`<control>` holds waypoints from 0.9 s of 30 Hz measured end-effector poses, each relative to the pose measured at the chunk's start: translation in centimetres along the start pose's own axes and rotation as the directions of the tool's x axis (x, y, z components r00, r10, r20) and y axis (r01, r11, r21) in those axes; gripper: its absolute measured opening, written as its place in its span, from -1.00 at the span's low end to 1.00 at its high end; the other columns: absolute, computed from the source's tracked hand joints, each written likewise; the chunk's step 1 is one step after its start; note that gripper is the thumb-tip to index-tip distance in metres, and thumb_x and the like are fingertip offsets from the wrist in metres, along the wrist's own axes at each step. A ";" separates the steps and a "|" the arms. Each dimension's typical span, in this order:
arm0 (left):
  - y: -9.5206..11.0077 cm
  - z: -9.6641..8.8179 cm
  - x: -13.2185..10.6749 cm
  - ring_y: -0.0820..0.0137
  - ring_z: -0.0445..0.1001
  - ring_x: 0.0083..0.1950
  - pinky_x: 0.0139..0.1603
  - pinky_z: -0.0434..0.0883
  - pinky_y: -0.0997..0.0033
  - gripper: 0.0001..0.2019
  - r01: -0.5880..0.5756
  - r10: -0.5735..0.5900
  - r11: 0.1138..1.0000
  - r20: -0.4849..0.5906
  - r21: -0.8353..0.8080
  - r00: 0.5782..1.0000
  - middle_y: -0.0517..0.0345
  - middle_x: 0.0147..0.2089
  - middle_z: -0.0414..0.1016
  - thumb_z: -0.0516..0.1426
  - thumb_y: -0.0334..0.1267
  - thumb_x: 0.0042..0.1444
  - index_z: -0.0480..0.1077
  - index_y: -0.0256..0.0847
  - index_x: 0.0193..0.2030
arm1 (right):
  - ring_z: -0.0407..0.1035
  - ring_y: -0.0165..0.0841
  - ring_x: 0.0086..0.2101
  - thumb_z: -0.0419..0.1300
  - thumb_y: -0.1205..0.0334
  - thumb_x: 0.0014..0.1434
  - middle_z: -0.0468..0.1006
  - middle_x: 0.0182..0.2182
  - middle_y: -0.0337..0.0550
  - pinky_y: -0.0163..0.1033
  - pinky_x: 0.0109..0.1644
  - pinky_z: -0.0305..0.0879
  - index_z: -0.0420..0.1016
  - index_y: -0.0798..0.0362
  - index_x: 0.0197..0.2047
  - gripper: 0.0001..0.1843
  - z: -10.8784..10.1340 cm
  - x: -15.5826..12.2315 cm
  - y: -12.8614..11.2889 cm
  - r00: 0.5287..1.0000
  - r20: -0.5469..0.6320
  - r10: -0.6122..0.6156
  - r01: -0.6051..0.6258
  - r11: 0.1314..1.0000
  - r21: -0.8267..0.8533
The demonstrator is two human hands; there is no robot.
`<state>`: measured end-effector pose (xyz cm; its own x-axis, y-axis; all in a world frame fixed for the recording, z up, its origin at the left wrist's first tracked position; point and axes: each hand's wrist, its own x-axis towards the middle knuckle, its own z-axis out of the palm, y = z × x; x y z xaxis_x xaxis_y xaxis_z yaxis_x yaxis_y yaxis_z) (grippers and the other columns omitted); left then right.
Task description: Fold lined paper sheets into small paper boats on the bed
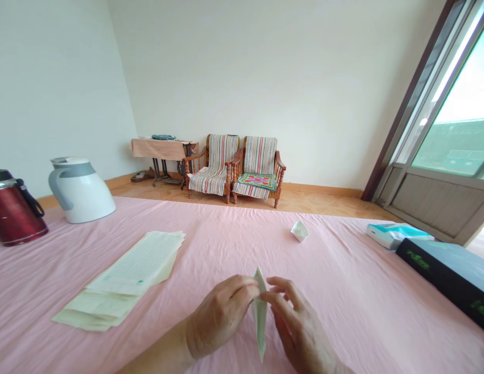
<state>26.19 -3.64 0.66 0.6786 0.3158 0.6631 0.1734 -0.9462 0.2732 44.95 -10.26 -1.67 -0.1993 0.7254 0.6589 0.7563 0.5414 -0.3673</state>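
A narrow piece of folded paper [260, 327], pale green-white and pointed at both ends, is held edge-on above the pink cloth. My left hand [224, 306] grips it from the left, with the fingers closed near its upper half. From the right, my right hand [300, 324] holds it with bent fingers, the index fingertip against its edge; the thumb is mostly hidden. Farther off lies a small folded paper boat-like shape [300, 231]. To the left of my hands rests a loose stack of lined paper sheets [128, 270].
A red flask [17, 210] and a white jug [86, 192] stand at the left. On the right lie a black box [444, 275] and a blue-white tissue pack [397, 234]. Beyond the pink cloth [210, 234] are two wooden armchairs [242, 166] and a covered sewing table [159, 149].
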 end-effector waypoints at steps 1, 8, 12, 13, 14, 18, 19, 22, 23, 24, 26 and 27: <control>0.0 0.0 0.0 0.33 0.48 -0.07 -0.06 0.49 0.35 -0.78 0.005 -0.005 1.000 0.011 -0.001 1.000 -0.04 -0.14 0.46 -0.03 -0.50 0.27 0.34 -0.27 -0.03 | 0.42 -0.33 -0.21 -0.14 0.53 0.19 0.40 -0.08 0.00 -0.25 -0.24 0.41 0.36 -0.03 -0.08 -0.60 0.0 0.1 0.0 1.000 0.018 -0.005 0.006 1.000 -0.004; 0.0 -0.2 0.2 0.37 0.47 -0.17 -0.16 0.48 0.38 -0.79 -0.024 0.020 0.996 0.042 0.081 0.999 -0.01 -0.19 0.45 -0.05 -0.49 0.28 0.39 -0.25 -0.24 | 0.36 -0.29 -0.34 -0.08 0.48 0.24 0.48 -0.34 -0.12 -0.21 -0.27 0.26 0.38 0.01 -0.23 -0.74 -0.5 0.3 0.2 0.994 0.108 -0.033 0.037 0.999 -0.036; -0.4 -0.4 0.3 0.34 0.46 -0.14 -0.12 0.45 0.31 -0.81 -0.079 0.071 0.982 0.052 0.172 0.996 0.01 -0.16 0.48 -0.03 -0.49 0.27 0.38 -0.25 -0.22 | 0.33 -0.31 -0.37 -0.08 0.46 0.28 0.49 -0.37 -0.16 -0.22 -0.27 0.19 0.36 0.01 -0.25 -0.75 -1.0 0.3 0.6 0.994 0.104 -0.024 0.028 0.999 -0.037; -0.5 -0.5 0.3 0.33 0.45 -0.13 -0.11 0.44 0.30 -0.82 -0.095 0.085 0.978 0.060 0.188 0.995 0.01 -0.15 0.49 -0.03 -0.49 0.27 0.38 -0.25 -0.22 | 0.33 -0.31 -0.37 -0.08 0.46 0.28 0.49 -0.37 -0.16 -0.22 -0.27 0.18 0.36 0.01 -0.24 -0.76 -1.2 0.4 0.7 0.993 0.112 -0.022 0.026 0.999 -0.034; -0.7 -0.5 0.3 0.32 0.45 -0.13 -0.11 0.43 0.29 -0.83 -0.111 0.099 0.974 0.072 0.199 0.993 0.01 -0.15 0.50 -0.02 -0.49 0.27 0.37 -0.26 -0.21 | 0.33 -0.32 -0.37 -0.08 0.46 0.28 0.49 -0.37 -0.17 -0.22 -0.26 0.17 0.35 0.02 -0.24 -0.76 -1.3 0.4 0.9 0.992 0.124 -0.021 0.026 0.999 -0.034; -1.0 -0.8 0.3 0.35 0.44 -0.21 -0.18 0.38 0.33 -0.85 -0.148 0.121 0.966 0.134 0.211 0.984 0.03 -0.16 0.51 -0.02 -0.49 0.29 0.35 -0.28 -0.21 | 0.32 -0.32 -0.39 -0.09 0.44 0.29 0.47 -0.40 -0.16 -0.22 -0.27 0.17 0.35 0.03 -0.28 -0.75 -1.8 0.9 1.2 0.983 0.184 -0.017 0.030 0.997 -0.068; -1.1 -0.9 0.3 0.36 0.44 -0.23 -0.19 0.37 0.34 -0.85 -0.147 0.116 0.966 0.151 0.212 0.982 0.03 -0.17 0.51 -0.02 -0.48 0.29 0.35 -0.29 -0.21 | 0.31 -0.32 -0.39 -0.10 0.45 0.29 0.46 -0.41 -0.17 -0.22 -0.28 0.17 0.35 0.03 -0.29 -0.74 -1.9 1.1 1.3 0.979 0.206 -0.013 0.030 0.996 -0.080; -1.1 -0.9 0.4 0.36 0.44 -0.25 -0.20 0.35 0.35 -0.83 -0.145 0.099 0.964 0.203 0.222 0.974 0.04 -0.21 0.50 -0.04 -0.46 0.31 0.34 -0.29 -0.24 | 0.32 -0.34 -0.41 -0.11 0.48 0.26 0.44 -0.42 -0.18 -0.23 -0.28 0.19 0.35 0.04 -0.32 -0.73 -2.0 1.5 1.0 0.959 0.283 0.018 0.008 0.996 -0.090; -1.1 -0.9 0.4 0.36 0.44 -0.25 -0.20 0.34 0.35 -0.82 -0.145 0.095 0.963 0.218 0.229 0.971 0.04 -0.22 0.50 -0.05 -0.46 0.31 0.34 -0.29 -0.25 | 0.32 -0.35 -0.41 -0.11 0.49 0.25 0.45 -0.41 -0.18 -0.24 -0.28 0.20 0.35 0.04 -0.31 -0.73 -2.0 1.6 0.8 0.951 0.307 0.024 0.000 0.997 -0.078; -1.0 -0.9 0.5 0.36 0.43 -0.26 -0.20 0.34 0.35 -0.81 -0.145 0.088 0.961 0.233 0.236 0.968 0.05 -0.23 0.49 -0.06 -0.45 0.32 0.34 -0.29 -0.26 | 0.33 -0.36 -0.40 -0.10 0.51 0.23 0.45 -0.40 -0.18 -0.25 -0.27 0.22 0.36 0.03 -0.29 -0.72 -2.0 1.7 0.6 0.944 0.329 0.026 -0.005 0.998 -0.062; -0.9 -1.1 0.6 0.38 0.41 -0.30 -0.23 0.32 0.36 -0.80 -0.141 0.071 0.959 0.271 0.247 0.960 0.08 -0.28 0.48 -0.06 -0.43 0.32 0.33 -0.27 -0.28 | 0.34 -0.38 -0.40 -0.09 0.54 0.19 0.46 -0.38 -0.20 -0.28 -0.28 0.23 0.38 0.00 -0.26 -0.69 -1.9 2.0 0.1 0.932 0.361 0.020 -0.010 1.000 -0.029; -0.8 -1.2 0.7 0.38 0.41 -0.31 -0.24 0.31 0.37 -0.80 -0.141 0.065 0.958 0.291 0.249 0.955 0.10 -0.28 0.47 -0.06 -0.42 0.33 0.33 -0.26 -0.27 | 0.34 -0.38 -0.40 -0.08 0.56 0.16 0.46 -0.38 -0.21 -0.29 -0.29 0.23 0.38 0.00 -0.26 -0.68 -1.9 2.2 -0.1 0.928 0.372 0.017 -0.010 1.000 -0.021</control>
<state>25.66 -2.59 1.80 0.8665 0.2198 0.4483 0.2484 -0.9686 -0.0053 45.61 -9.54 1.06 -0.4043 0.8404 0.3609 0.7708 0.5255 -0.3601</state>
